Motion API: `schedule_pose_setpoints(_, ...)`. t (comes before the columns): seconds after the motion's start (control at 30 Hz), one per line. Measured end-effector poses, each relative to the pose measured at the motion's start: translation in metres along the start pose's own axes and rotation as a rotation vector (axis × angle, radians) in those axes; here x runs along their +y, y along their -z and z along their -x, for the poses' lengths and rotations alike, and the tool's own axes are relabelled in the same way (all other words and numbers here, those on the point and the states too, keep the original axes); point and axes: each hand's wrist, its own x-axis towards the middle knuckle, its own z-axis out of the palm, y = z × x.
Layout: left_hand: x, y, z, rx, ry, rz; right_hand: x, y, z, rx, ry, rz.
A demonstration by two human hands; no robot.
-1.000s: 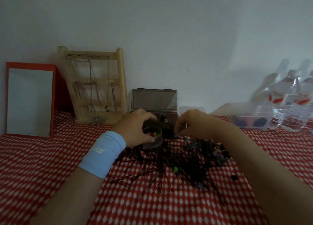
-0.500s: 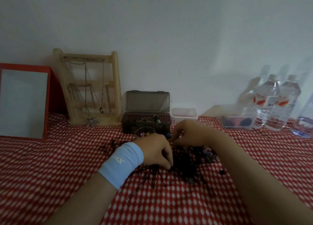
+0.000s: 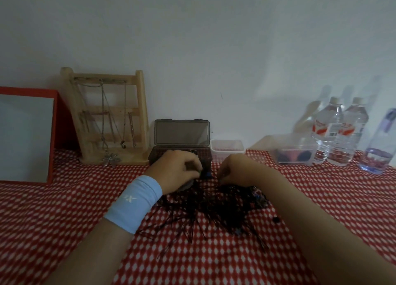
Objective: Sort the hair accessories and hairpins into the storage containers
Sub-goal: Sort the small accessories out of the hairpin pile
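**A:** Where's the stuff to sort?

**B:** The heap of black hairpins [image 3: 214, 212] is in the middle of the checked cloth [image 3: 64, 220]. It's tangled, with legs splayed out toward 6 o'clock.

**A:** And the hands?

**B:** Both are at the heap's far edge. The left hand [image 3: 175, 171], at 11 o'clock, has its fingers curled round a small round tub [image 3: 185, 186], of which only a grey edge shows under the palm. The right hand [image 3: 237, 169], at 12 to 1 o'clock, has its fingers bent down into the pins. I can't tell whether they've pinched one.

**A:** So how should this pick go?

**B:** I'd draw one pin out along its length rather than lifting it straight up, or its neighbours will likely come with it. The left hand should hold the tub steady and close, so the carry is short.

**A:** Where do the other kinds go?

**B:** The dark box [image 3: 158, 156] with its lid raised is just beyond the hands at 12 o'clock. A clear tub [image 3: 227, 148] sits at 1 o'clock, and a wider clear container [image 3: 293, 156] at 2.
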Motion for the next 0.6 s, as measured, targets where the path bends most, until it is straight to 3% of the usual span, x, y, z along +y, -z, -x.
schedule_pose_setpoints(0.1,-0.014,0.005,0.0,0.126,0.07,-0.063,-0.003,-0.001,-0.001,-0.029,-0.007,0.056)
schedule_pose_setpoints(0.43,-0.042,0.007,-0.003,0.056,0.298,-0.24,-0.013,0.002,-0.003,-0.055,0.001,0.041)
schedule_pose_setpoints(0.6,-0.038,0.003,-0.004,-0.063,0.362,-0.248,-0.032,0.016,-0.006,0.16,0.068,-0.159)
